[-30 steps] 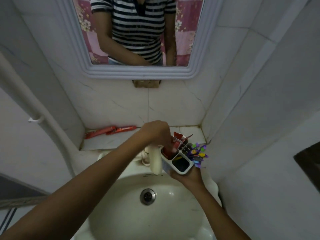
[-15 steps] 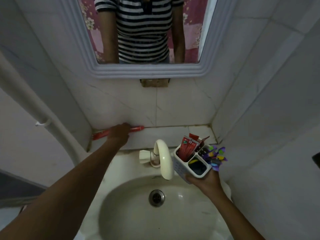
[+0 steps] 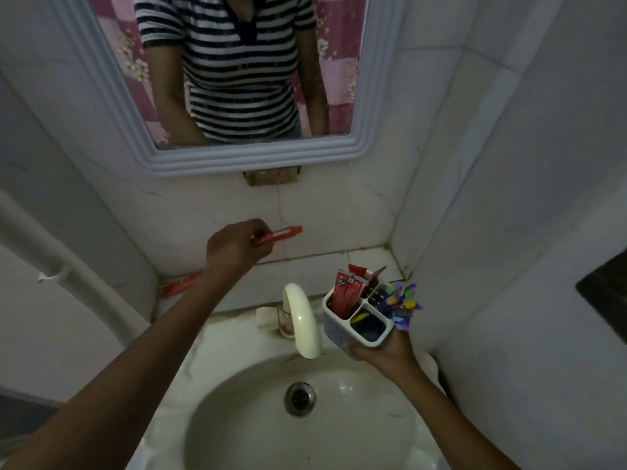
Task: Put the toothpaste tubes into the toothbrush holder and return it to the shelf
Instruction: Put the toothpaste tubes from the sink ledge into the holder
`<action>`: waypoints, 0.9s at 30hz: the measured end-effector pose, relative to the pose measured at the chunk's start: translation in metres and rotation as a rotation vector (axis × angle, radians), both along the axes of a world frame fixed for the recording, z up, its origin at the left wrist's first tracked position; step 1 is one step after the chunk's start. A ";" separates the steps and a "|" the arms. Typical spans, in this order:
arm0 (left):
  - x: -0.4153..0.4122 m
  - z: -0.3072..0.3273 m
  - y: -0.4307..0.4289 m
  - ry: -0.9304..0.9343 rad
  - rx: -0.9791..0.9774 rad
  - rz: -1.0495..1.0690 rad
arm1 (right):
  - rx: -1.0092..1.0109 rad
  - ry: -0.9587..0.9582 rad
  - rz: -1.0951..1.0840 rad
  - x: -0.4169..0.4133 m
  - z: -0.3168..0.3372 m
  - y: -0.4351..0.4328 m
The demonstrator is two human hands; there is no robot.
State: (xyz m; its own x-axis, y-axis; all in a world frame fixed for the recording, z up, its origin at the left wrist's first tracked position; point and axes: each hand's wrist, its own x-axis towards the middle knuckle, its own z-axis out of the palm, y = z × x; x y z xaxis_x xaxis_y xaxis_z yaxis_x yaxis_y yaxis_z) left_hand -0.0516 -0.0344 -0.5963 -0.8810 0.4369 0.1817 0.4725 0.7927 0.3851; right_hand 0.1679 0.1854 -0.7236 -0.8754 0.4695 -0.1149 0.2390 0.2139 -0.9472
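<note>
**One tube lifted, holder held over the sink**

The left hand (image 3: pixel 234 247) is closed around a red tube (image 3: pixel 280 235), raised off the shelf (image 3: pixel 366 262). At its 7 o'clock a second tube (image 3: pixel 178 287) lies on the shelf. At 4 o'clock the right hand (image 3: pixel 386 354) grips the holder (image 3: pixel 342 330) from beneath, above the sink (image 3: pixel 237 418); red tubes (image 3: pixel 347 293) stand in one compartment.

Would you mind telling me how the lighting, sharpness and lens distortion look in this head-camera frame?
Head view: dim overall, colours muted; the wide-angle lens bows the mirror frame and wall tile lines; the red tube in the left hand looks slightly motion-blurred; the holder in the right hand is sharper; faint highlights show on the sink near the drain, with no strong glare.
</note>
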 end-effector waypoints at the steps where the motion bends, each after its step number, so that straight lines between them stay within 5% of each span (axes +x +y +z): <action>1: 0.011 0.021 0.005 0.007 0.095 -0.057 | 0.021 -0.004 -0.005 0.000 0.001 0.000; 3: 0.037 0.060 0.016 -0.042 0.132 -0.240 | 0.041 -0.027 0.017 0.000 0.002 -0.003; 7: 0.081 0.084 0.050 -0.063 -0.152 -0.567 | 0.023 0.012 -0.007 -0.001 -0.001 0.000; 14: 0.114 0.033 0.097 -0.108 -0.331 -0.620 | 0.017 0.017 0.004 -0.002 0.003 -0.001; 20: 0.059 0.033 0.033 -0.142 0.074 -0.237 | -0.007 0.045 -0.007 -0.001 -0.003 0.000; 23: 0.013 -0.006 -0.035 -0.100 -0.002 0.097 | -0.054 0.062 0.005 -0.002 -0.007 0.001; 27: -0.011 -0.055 -0.102 -0.349 -0.307 0.231 | -0.066 0.066 0.012 -0.003 -0.008 0.002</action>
State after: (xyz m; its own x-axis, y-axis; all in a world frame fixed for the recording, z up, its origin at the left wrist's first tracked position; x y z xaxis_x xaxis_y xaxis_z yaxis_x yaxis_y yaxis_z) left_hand -0.0623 -0.1367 -0.6514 -0.9459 0.2111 -0.2464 0.1569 0.9623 0.2221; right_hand 0.1646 0.1872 -0.7317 -0.8875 0.4525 -0.0872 0.1733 0.1525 -0.9730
